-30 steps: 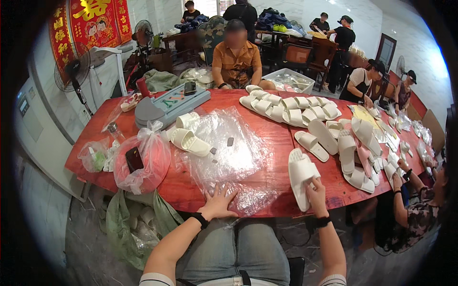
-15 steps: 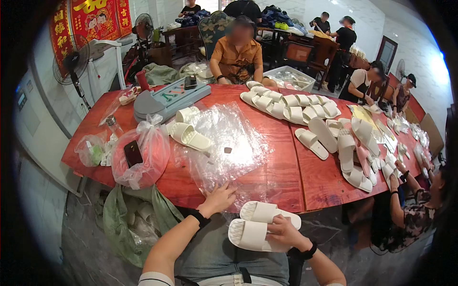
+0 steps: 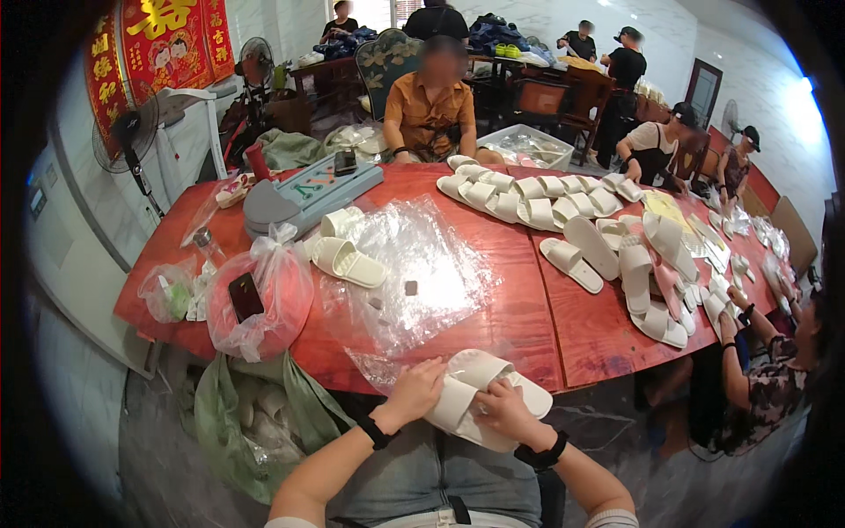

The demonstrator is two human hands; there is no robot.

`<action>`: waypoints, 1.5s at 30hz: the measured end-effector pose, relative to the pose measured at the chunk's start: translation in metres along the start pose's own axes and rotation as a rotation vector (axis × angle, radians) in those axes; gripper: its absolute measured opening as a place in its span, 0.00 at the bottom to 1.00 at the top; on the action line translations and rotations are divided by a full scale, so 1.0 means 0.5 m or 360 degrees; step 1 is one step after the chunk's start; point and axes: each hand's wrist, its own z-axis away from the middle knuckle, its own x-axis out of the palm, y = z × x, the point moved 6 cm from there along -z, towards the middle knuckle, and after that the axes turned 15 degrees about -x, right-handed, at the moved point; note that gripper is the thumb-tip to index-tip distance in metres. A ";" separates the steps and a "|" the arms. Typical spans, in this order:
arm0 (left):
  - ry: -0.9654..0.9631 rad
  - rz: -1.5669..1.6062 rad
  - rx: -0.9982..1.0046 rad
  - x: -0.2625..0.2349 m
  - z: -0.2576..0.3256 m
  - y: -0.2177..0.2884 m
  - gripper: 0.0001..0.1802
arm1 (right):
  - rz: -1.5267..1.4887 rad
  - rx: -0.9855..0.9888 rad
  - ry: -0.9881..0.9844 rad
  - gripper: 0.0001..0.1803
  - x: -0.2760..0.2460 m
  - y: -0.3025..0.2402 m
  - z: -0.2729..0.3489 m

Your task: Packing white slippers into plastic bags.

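Observation:
A pair of white slippers point(image 3: 461, 407) is held one over the other in front of me, just off the table's near edge. My right hand point(image 3: 506, 412) grips them from above, fingers at the straps. My left hand point(image 3: 417, 391) is closed beside the left ends of the slippers, close against them. A clear plastic bag point(image 3: 374, 368) reaches its fingers and appears pinched there, though the fingertips are partly hidden. More clear plastic bags point(image 3: 422, 304) lie flat on the red table point(image 3: 519, 348). Another white slipper pair point(image 3: 350, 262) rests on their left edge.
Left stand a tied bag of pink material point(image 3: 277, 304) with a phone point(image 3: 246, 297), and a grey-blue device point(image 3: 308, 195). White slippers point(image 3: 532, 211) fill the table's right part. A green sack point(image 3: 233, 422) sits below. A person in orange point(image 3: 431, 114) sits opposite; others work right.
My left hand has moved right from the plastic on the table to the slippers. The slippers have tilted and risen slightly, still in my right hand. The plastic's near edge has shifted.

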 end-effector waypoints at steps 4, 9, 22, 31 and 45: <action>0.0113 0.0072 0.0200 -0.003 0.011 0.060 0.16 | 0.0005 -0.0026 -0.0001 0.28 0.015 -0.026 -0.035; 0.0299 -0.0125 0.0475 -0.037 0.042 0.116 0.18 | 0.0114 -0.0039 0.0193 0.29 0.002 -0.033 -0.040; 0.0269 -0.0096 0.0147 -0.042 0.039 0.038 0.42 | -0.0058 0.0088 0.0427 0.29 -0.011 -0.016 -0.022; 0.0033 -0.0403 -0.0028 -0.062 0.076 0.124 0.50 | 0.0361 0.0301 0.0511 0.24 -0.040 -0.014 -0.040; 0.0243 -0.0026 0.0602 -0.039 0.026 0.186 0.42 | 0.0279 0.0112 0.0355 0.26 0.004 -0.016 -0.070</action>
